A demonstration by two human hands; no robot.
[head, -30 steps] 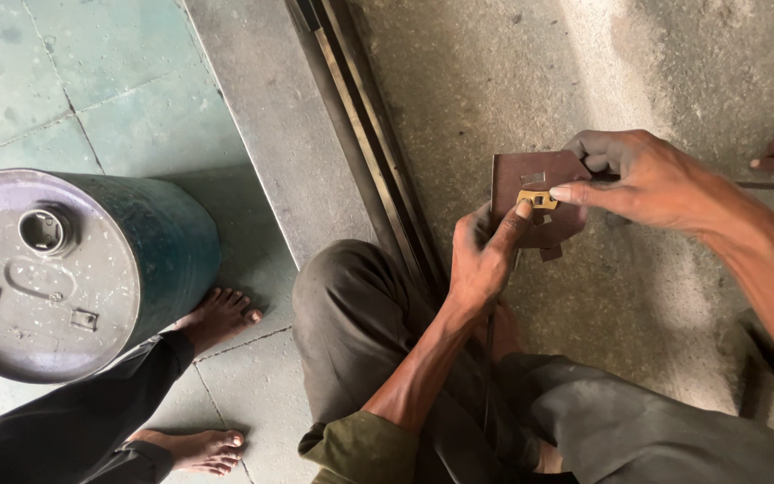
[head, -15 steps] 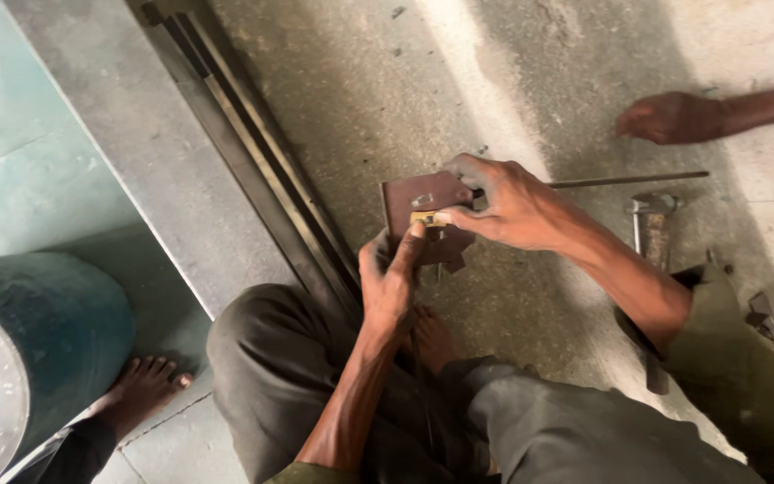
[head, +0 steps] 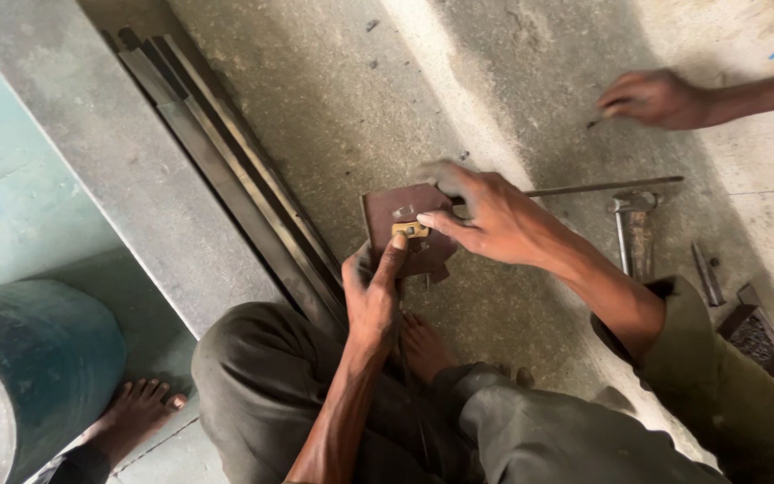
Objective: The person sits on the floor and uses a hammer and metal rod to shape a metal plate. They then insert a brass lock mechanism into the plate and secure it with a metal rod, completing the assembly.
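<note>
Between my hands: brown metal plate [head: 402, 224] with a small brass piece [head: 410, 230] on its face, held up off the concrete floor [head: 333, 99].
Left hand: my left hand [head: 374, 291] grips the plate's lower edge from below, fingers closed on it, forefinger reaching up to touch the brass piece.
Right hand: my right hand [head: 485, 215] comes over the plate's far side, thumb and forefinger pinched together on the brass piece.
Left of left hand: long metal bars [head: 226, 179] lying side by side on the floor along a grey ledge [head: 109, 170].
Right of right hand: thin rod [head: 602, 187], hammer-like tool [head: 635, 229], both on the floor, near but apart.
Beyond right hand: another person's hand [head: 656, 97] at the floor, well apart; I can't tell what it holds.
Far left, below: teal drum [head: 38, 358], a bare foot [head: 141, 412] beside it.
</note>
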